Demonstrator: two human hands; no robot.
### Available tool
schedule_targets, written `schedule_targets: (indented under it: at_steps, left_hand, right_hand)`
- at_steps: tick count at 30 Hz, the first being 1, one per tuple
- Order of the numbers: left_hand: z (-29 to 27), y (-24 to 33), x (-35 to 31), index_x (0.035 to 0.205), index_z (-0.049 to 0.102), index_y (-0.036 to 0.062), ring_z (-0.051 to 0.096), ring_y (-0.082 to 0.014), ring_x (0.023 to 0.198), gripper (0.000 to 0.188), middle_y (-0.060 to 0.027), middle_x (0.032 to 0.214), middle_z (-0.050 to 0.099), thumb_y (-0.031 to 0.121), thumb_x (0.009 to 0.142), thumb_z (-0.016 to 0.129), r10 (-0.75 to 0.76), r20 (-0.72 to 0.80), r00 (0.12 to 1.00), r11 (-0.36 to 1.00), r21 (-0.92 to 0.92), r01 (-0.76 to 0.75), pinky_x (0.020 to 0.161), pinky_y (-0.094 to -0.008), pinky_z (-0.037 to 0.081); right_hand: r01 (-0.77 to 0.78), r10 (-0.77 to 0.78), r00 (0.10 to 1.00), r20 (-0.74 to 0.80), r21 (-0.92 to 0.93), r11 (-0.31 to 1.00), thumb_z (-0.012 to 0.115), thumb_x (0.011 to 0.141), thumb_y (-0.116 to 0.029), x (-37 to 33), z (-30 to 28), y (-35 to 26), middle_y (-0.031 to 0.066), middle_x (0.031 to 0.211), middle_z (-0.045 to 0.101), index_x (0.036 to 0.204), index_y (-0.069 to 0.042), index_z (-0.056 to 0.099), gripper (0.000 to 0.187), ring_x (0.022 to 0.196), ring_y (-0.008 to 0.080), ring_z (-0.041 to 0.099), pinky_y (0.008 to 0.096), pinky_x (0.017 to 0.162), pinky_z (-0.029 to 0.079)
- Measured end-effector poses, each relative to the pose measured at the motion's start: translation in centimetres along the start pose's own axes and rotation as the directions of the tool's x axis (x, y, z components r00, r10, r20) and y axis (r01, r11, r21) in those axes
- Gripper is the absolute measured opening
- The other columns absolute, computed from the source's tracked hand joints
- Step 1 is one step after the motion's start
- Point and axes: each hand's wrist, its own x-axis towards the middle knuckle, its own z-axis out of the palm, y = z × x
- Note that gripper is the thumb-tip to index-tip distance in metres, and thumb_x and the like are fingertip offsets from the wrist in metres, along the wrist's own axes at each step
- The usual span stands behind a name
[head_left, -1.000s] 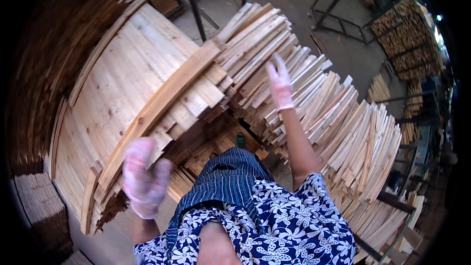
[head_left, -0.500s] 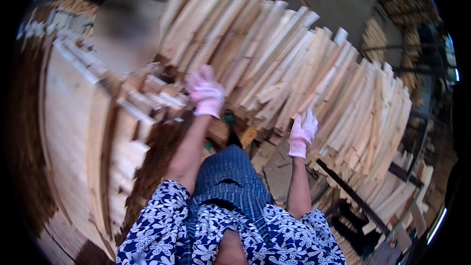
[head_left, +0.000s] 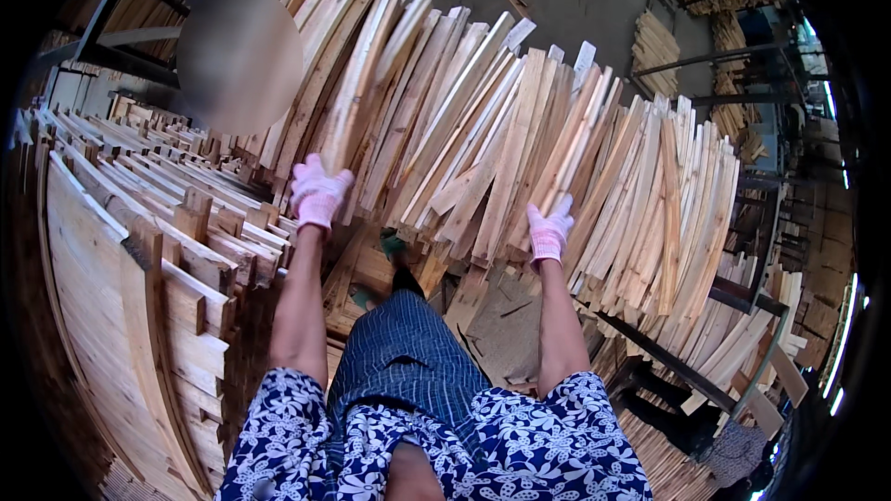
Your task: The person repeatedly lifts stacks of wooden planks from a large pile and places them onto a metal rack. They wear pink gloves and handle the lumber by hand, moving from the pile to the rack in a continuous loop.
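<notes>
- My left hand [head_left: 318, 193], pink-gloved, fingers curled closed round the lower end of a leaning wooden slat [head_left: 357, 102].
- My right hand [head_left: 549, 232], same glove, fingers closed on the foot of another slat [head_left: 580, 144].
- Both slats stand in the leaning slat pile [head_left: 650, 213].
- Stacked boards [head_left: 139, 250] at left.

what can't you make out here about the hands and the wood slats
- Head view: fingertips of the left hand are hidden behind the slat it grips.
- Head view: whether the right hand clasps one slat in the leaning wood slats or only presses on them is unclear.
- Head view: lower slat ends are hidden by scrap pieces and the person's striped apron.
- A round blurred patch hides what is behind it.
</notes>
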Motion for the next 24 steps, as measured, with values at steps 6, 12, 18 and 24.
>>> schedule_targets:
  at_steps: [6, 12, 18, 24]
  left_hand:
    - [0.8, 1.7, -12.4, 0.126, 0.039, 0.0077, 0.07, -0.0287, 0.088, 0.052, -0.0188, 0.101, 0.065, 0.019, 0.09, 0.075, 0.371, 0.551, 0.748, 0.059, -0.818, 0.572, 0.068, -0.0425, 0.063]
    - [1.7, 1.2, -14.4, 0.145, 0.036, 0.0056, 0.063, -0.024, 0.1, 0.073, -0.0125, 0.115, 0.058, 0.018, 0.087, 0.079, 0.31, 0.542, 0.781, 0.105, -0.836, 0.538, 0.082, -0.0397, 0.059]
    - [-5.1, -1.7, -19.0, 0.147, 0.038, -0.0045, 0.061, -0.0282, 0.119, 0.097, -0.0203, 0.135, 0.059, 0.041, 0.075, 0.085, 0.456, 0.266, 0.849, 0.365, -0.926, 0.094, 0.1, -0.0365, 0.051]
    - [-15.3, -8.7, -28.1, 0.148, 0.039, 0.0045, 0.059, -0.0292, 0.127, 0.092, -0.0227, 0.134, 0.062, 0.046, 0.078, 0.083, 0.526, 0.101, 0.845, 0.347, -0.932, -0.105, 0.104, -0.0391, 0.046]
  right_hand:
    - [-0.037, 0.035, 0.999, -0.013, -0.226, 0.973, 0.072, 0.086, -0.039, -1.6, -0.8, -2.8, 0.0369, 0.141, 0.048, 0.161, -0.004, 0.013, 0.102, 0.124, 0.0502, 0.057, 0.0538, 0.104, 0.049]
    - [0.151, -0.212, 0.976, 0.059, 0.519, 0.841, 0.073, 0.087, -0.021, -0.8, 0.7, 2.6, 0.0219, 0.152, 0.044, 0.157, 0.001, 0.027, 0.087, 0.131, 0.0316, 0.051, 0.0355, 0.112, 0.04]
    - [0.339, -0.389, 0.919, -0.06, 0.623, 0.705, 0.07, 0.096, -0.021, -5.5, -2.3, 1.0, 0.021, 0.154, 0.041, 0.158, 0.001, 0.028, 0.078, 0.142, 0.0295, 0.04, 0.0368, 0.119, 0.033]
    - [0.521, -0.605, 0.782, -0.152, 0.692, 0.5, 0.071, 0.096, -0.019, -16.8, -8.8, -10.4, 0.0204, 0.15, 0.047, 0.163, -0.006, 0.022, 0.083, 0.125, 0.03, 0.055, 0.0405, 0.107, 0.048]
